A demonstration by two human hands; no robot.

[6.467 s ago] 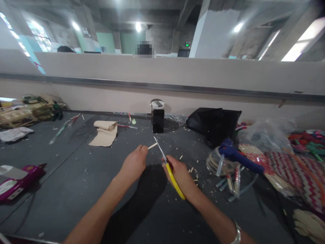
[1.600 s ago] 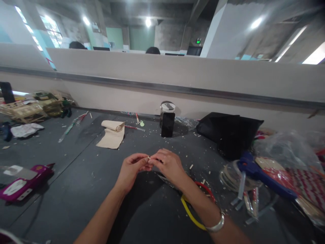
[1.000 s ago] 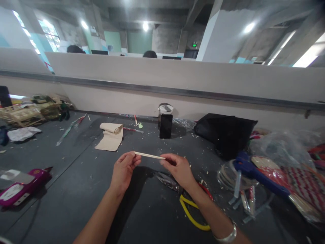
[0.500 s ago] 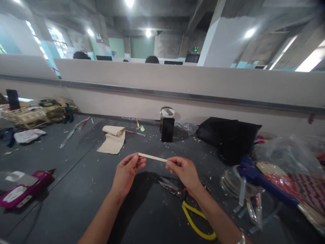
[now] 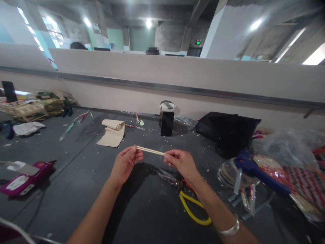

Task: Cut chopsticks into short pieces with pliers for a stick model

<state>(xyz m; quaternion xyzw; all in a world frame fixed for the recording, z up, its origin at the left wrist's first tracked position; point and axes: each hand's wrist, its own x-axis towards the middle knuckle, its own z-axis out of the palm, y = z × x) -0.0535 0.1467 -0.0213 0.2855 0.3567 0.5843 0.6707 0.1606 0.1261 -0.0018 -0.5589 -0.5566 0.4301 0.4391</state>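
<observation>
Two thin pale wooden sticks (image 5: 150, 150) lie side by side, held level above the dark table between my hands. My left hand (image 5: 128, 162) pinches their left end between thumb and forefinger, its other fingers loosely curled. At the opposite end, my right hand (image 5: 181, 163) grips the sticks with thumb and fingertips. Under my right hand and forearm lies a pair of scissors (image 5: 194, 210) with yellow handles, blades pointing left; part of it is hidden by the arm. A black phone (image 5: 167, 124) stands upright beyond the sticks, leaning on a round white-topped container (image 5: 167, 106).
Left of centre lies a partly rolled beige cloth (image 5: 111, 135). A purple device (image 5: 27, 178) sits at the far left. To the right are a blue glue gun (image 5: 261, 173), clear glue sticks (image 5: 245, 200), a black bag (image 5: 225, 132) and plastic-wrapped items (image 5: 286, 152). A low partition (image 5: 142, 71) runs behind.
The camera view has tilted slightly downward, so everything sits a little higher in the picture. Both hands keep their hold on the sticks; a bracelet on the right wrist shows more fully.
</observation>
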